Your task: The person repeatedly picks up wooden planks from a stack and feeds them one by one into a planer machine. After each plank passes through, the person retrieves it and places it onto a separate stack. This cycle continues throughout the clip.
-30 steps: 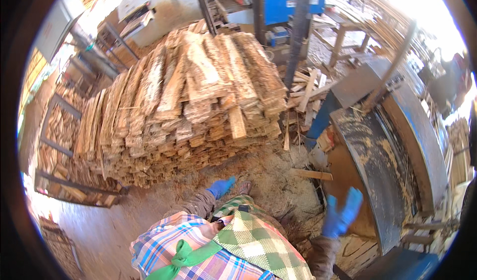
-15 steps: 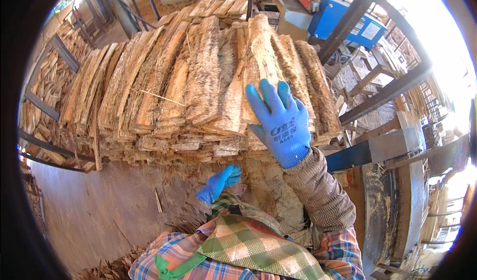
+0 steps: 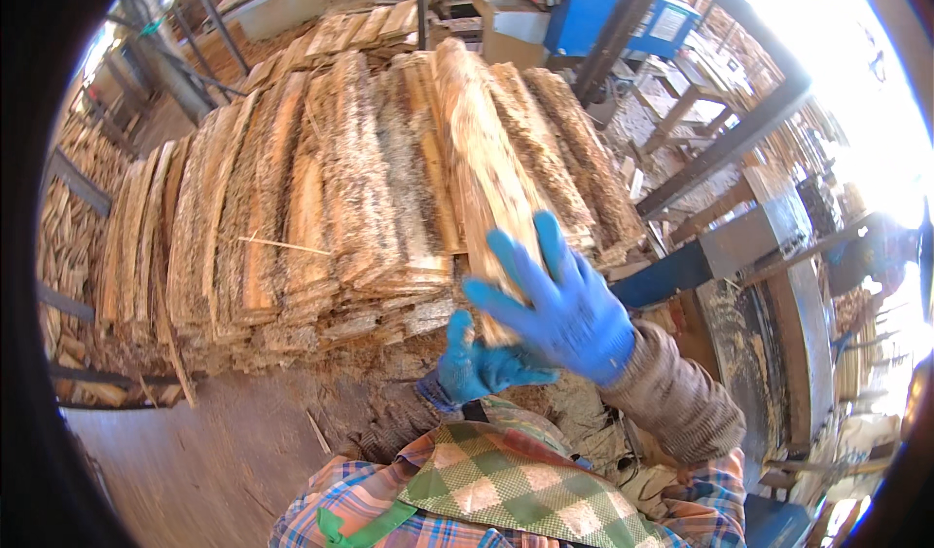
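A pale, rough-sawn wooden slab (image 3: pixel 484 159) lies lengthwise on top of a stack of bark-edged slabs (image 3: pixel 355 168), its near end sticking out toward me. My right hand (image 3: pixel 569 319), in a blue work glove, is over that near end with fingers spread; whether it presses on the wood I cannot tell. My left hand (image 3: pixel 482 365), gloved in blue too, is just below the slab's end, thumb up and fingers stretched sideways under it. No grip by the left hand shows.
A dark metal frame post (image 3: pixel 725 154) slants along the stack's right side, with a blue machine box (image 3: pixel 608 18) behind. Metal beams (image 3: pixel 759 353) stand close to my right arm. A thin wood splinter (image 3: pixel 284 245) lies on the stack. More cut wood (image 3: pixel 78 207) is piled at far left.
The pale slab has come nearer to me, its end now past the stack's front. My left hand has risen to that end and opened; my right hand has drawn back, fingers spread wider.
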Demonstrator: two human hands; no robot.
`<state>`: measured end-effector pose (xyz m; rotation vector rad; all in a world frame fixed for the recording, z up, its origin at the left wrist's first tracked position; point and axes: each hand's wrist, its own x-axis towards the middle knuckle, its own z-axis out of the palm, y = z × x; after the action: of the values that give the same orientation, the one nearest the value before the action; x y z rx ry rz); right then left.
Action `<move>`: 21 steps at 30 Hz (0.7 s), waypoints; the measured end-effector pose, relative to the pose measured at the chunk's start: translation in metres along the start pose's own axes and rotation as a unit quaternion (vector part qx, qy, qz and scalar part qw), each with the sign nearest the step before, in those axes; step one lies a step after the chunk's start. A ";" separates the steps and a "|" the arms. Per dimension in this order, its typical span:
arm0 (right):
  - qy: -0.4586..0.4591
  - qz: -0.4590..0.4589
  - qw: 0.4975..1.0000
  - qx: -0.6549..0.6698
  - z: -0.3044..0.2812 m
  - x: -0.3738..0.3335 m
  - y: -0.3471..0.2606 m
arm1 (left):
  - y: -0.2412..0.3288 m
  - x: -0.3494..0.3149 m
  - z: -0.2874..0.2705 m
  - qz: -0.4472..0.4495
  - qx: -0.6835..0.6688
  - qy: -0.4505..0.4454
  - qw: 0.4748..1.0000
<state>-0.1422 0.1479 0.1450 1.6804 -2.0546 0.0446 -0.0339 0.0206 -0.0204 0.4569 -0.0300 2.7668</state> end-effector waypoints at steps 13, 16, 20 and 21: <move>0.158 0.378 0.850 0.330 -0.059 -0.307 -0.124 | -0.168 0.116 0.023 -0.155 0.236 0.036 0.959; 0.247 0.514 0.750 0.335 -0.059 -0.344 -0.153 | -0.250 0.125 0.023 -0.222 0.252 0.048 0.941; 0.326 0.661 0.519 0.433 -0.023 -0.373 -0.202 | -0.277 0.139 -0.015 -0.426 0.247 0.096 0.865; 0.356 0.676 0.478 0.434 -0.031 -0.385 -0.203 | -0.297 0.144 -0.023 -0.444 0.243 0.135 0.852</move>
<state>0.1075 0.4609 -0.0300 -0.3401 -2.0085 2.1083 -0.0717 0.3492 -0.0069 0.1205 0.7656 1.8522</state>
